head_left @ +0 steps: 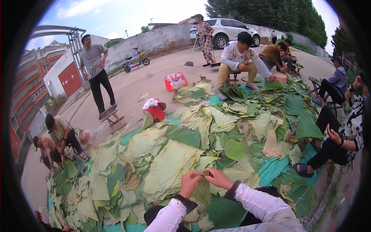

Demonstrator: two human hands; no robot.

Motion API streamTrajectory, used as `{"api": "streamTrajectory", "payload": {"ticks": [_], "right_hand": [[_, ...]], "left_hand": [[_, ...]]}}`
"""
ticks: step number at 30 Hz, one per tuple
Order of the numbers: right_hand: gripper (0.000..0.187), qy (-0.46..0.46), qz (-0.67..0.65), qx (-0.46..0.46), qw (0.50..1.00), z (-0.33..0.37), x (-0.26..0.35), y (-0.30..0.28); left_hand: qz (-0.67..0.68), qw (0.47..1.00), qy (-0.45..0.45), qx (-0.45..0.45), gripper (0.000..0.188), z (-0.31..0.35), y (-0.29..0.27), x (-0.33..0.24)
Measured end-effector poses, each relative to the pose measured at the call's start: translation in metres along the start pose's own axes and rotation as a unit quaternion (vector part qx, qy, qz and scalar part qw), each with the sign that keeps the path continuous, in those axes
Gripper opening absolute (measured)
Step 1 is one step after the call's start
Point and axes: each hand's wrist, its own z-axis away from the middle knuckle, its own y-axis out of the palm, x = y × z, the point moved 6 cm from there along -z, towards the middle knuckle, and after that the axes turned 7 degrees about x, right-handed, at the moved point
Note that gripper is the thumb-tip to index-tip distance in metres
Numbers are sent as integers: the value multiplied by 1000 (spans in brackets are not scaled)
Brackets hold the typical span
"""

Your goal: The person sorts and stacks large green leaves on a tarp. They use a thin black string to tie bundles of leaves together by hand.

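My left hand (189, 182) and my right hand (217, 179) meet in front of me, low in the middle. Both are closed in a pinch, with a small brownish-green bit of lotus leaf (204, 174) between the fingertips. How far that leaf reaches below my hands I cannot tell. Just beyond lies a big pale-green lotus leaf (170, 164) with ribbed veins. A darker green leaf (225, 212) rests close under my right forearm. Many more leaves, pale, green and browning, overlap around them.
A teal tarp (272, 170) shows beneath the leaves. Beyond are a red bucket (156, 112), a red-and-white bag (176, 81) and a wooden stool (113, 117). Several people sit around the pile; a person in floral clothing (241, 58) handles stacked leaves. One standing person (204, 36) holds a broom.
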Motion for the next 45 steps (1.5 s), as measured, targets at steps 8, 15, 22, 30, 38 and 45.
{"api": "streamTrajectory", "payload": {"ticks": [8, 15, 22, 30, 38, 45], "right_hand": [[27, 4, -34, -9, 999, 10, 4, 3], [24, 21, -60, -11, 998, 15, -17, 0], [24, 24, 41, -70, 996, 17, -36, -18], [26, 135, -26, -75, 988, 54, -123, -42], [30, 306, -116, -54, 943, 71, -220, -69], [32, 404, -88, -141, 899, 101, -303, -99]], "left_hand": [[-38, 998, 0, 39, 16, 9, 10, 14], [-81, 995, 21, 46, 11, 0, 20, 13], [38, 997, 14, 73, 12, -2, 25, -21], [160, 985, 32, 47, 12, 8, 0, -23], [195, 979, 66, 2, 12, 11, -35, -35], [208, 975, 69, -40, 12, 5, -67, -33]]}}
